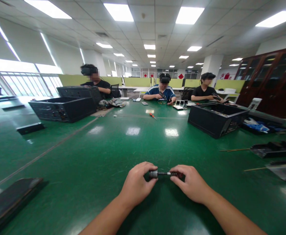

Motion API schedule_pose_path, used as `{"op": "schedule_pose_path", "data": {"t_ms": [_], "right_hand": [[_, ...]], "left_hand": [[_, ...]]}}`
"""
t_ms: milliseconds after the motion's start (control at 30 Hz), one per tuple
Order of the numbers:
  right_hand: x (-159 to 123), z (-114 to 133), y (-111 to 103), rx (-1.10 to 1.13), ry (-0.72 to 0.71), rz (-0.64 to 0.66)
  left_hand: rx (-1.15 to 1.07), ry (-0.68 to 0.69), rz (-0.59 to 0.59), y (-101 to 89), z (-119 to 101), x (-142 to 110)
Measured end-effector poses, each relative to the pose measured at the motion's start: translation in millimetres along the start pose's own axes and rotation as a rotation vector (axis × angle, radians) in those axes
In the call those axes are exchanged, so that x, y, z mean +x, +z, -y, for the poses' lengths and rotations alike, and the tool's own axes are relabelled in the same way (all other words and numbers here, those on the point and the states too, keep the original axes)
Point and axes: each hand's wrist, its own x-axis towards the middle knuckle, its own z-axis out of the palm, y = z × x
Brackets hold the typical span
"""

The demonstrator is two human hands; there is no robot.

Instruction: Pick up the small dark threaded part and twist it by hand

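Just above the green table [123,147], a slim dark tool [162,173] lies level between my hands. It has a thick grey-black round end, a thin shaft and a ribbed dark part with a reddish tint; its exact kind cannot be made out. My left hand [138,183] pinches the thick end between thumb and fingers. On the ribbed part, my right hand [192,183] is closed with thumb and fingertips, hiding some of it. The middle of the shaft shows bare between both hands.
Black computer cases [59,107] stand at the left, and another computer case [216,119] at the right. An orange screwdriver [152,116] lies farther off. Dark trays [275,148] line the right edge; a dark panel [12,199] lies front left. Three people sit across the table.
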Motion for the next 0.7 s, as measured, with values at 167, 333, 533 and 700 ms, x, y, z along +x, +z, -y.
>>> {"op": "schedule_pose_path", "data": {"t_ms": [167,333,533,700], "right_hand": [[4,-15,-2,-0.008,0.012,-0.013],[15,-57,-12,0.097,0.155,-0.289],[22,-81,-18,0.101,0.208,-0.396],[24,-73,-10,0.147,0.162,-0.354]], "left_hand": [[0.072,-0.045,-0.003,-4.0,-2,4],[0.146,-0.158,-0.116,-12.3,13,14],[0.231,-0.366,-0.192,-63.5,59,14],[0.427,-0.571,-0.140,-132.5,101,-25]]}}
